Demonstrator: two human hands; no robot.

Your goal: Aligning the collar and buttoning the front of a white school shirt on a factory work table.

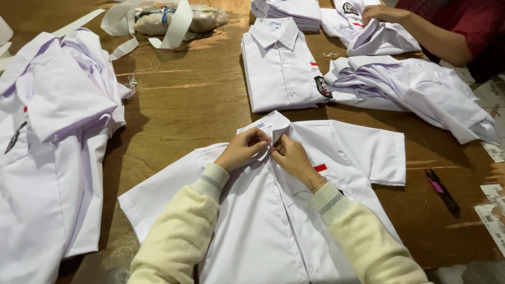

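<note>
A white short-sleeved shirt [273,221] lies spread face up on the wooden table [184,100] in front of me. My left hand [243,149] and my right hand [292,156] meet at its collar, each pinching the cloth at the top of the button placket. A small red and white patch [321,169] sits on the shirt's chest, just right of my right hand. Both my arms wear cream knit sleeves.
A folded white shirt [281,66] lies beyond the collar. Heaps of white shirts sit at the left [50,147] and the right [415,87]. Another person's hand [381,13] works on a shirt at top right. Thread snips [443,192] lie at right; white ribbon [176,23] at top.
</note>
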